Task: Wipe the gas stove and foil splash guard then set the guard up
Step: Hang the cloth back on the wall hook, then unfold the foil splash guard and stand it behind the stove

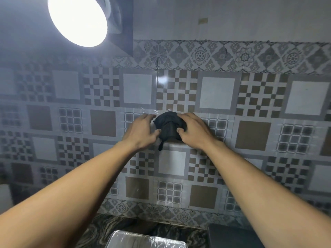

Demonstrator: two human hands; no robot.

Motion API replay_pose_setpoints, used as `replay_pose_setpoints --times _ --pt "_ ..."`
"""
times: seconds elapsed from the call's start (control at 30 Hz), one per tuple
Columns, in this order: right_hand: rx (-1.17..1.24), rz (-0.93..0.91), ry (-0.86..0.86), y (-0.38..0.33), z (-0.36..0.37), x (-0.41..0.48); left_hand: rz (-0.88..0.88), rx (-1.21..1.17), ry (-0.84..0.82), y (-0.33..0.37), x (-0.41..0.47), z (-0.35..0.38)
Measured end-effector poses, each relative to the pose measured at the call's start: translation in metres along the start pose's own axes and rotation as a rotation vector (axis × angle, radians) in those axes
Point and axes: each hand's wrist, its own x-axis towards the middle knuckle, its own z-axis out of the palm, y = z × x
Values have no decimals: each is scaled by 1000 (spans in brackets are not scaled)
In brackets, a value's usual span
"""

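A dark crumpled cloth (168,127) is pressed against the patterned tile wall (216,92) at chest height. My left hand (141,129) touches its left side, fingers spread, thumb on the cloth's lower edge. My right hand (194,129) covers its right side and pinches a fold with the thumb. A thin clear film edge (148,110) shows on the wall just above the hands. A shiny foil splash guard (143,240) lies flat at the bottom edge of the view, on the dark marbled counter (107,228). The gas stove is not in view.
A bright round lamp (78,18) glares at the top left under a dark hood. A dark box-like object (234,235) stands on the counter at the bottom right. A pale object (5,196) sits at the far left edge.
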Motion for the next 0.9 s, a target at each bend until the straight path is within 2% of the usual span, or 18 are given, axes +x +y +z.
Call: replay_pose_setpoints --times 0.2,0.33,0.43,0.67,0.9 --pt "-79 37 -233 -47 -15 -47 -94 34 -191 1 -71 -34" --pt "-80 -12 -359 -77 -8 -77 -167 87 -268 -11 -129 -53" --pt "-83 -94 -444 -94 6 -91 -269 147 -341 -22 -173 -62" --pt "-10 -302 -669 -126 68 -134 -542 254 -377 -28 -267 -75" --pt "-5 -515 -880 -149 138 -178 -826 295 -451 -20 -358 -54"
